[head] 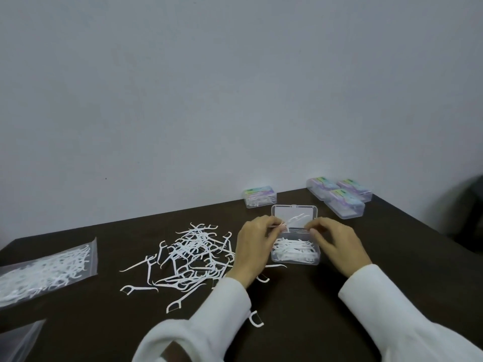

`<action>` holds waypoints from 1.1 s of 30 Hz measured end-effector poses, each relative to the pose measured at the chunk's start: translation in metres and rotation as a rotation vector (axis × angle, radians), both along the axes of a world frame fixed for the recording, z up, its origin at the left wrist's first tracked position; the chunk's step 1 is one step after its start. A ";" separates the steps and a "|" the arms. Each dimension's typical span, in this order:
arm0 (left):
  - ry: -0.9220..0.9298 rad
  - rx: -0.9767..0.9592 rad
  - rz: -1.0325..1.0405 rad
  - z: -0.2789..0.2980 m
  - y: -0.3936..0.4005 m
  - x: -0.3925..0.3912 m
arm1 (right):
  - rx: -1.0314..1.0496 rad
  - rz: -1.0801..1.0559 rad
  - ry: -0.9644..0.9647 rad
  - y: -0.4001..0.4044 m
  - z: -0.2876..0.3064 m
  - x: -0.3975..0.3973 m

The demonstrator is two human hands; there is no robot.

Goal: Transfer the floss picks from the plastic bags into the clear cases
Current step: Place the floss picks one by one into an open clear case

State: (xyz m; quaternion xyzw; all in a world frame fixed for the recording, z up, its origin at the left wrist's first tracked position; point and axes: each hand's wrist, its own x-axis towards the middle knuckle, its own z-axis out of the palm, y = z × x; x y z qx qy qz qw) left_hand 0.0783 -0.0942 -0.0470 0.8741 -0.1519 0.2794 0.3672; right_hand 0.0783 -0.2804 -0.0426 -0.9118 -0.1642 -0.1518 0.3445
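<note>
An open clear case sits on the dark table, its lid standing up at the back and its tray holding several white floss picks. My left hand pinches a floss pick over the case's left rim. On the right rim, my right hand has its fingers curled on the case's back edge. A loose pile of floss picks lies left of the case. Further left lies a plastic bag with more picks inside.
A closed case with picks stands behind the open one. Three closed cases are grouped at the back right. Another plastic bag's corner shows at the bottom left. A stray pick lies by my left sleeve. A grey wall rises behind the table.
</note>
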 end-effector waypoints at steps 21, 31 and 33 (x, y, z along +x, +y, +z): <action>0.159 0.009 -0.082 -0.014 -0.011 0.006 | 0.034 -0.009 0.094 -0.008 -0.002 0.002; 0.333 -0.098 -0.182 -0.002 0.018 0.007 | -0.229 0.026 0.069 -0.002 -0.002 -0.002; 0.352 -0.094 -0.193 -0.002 0.020 0.007 | -0.236 0.029 0.059 0.000 -0.001 -0.003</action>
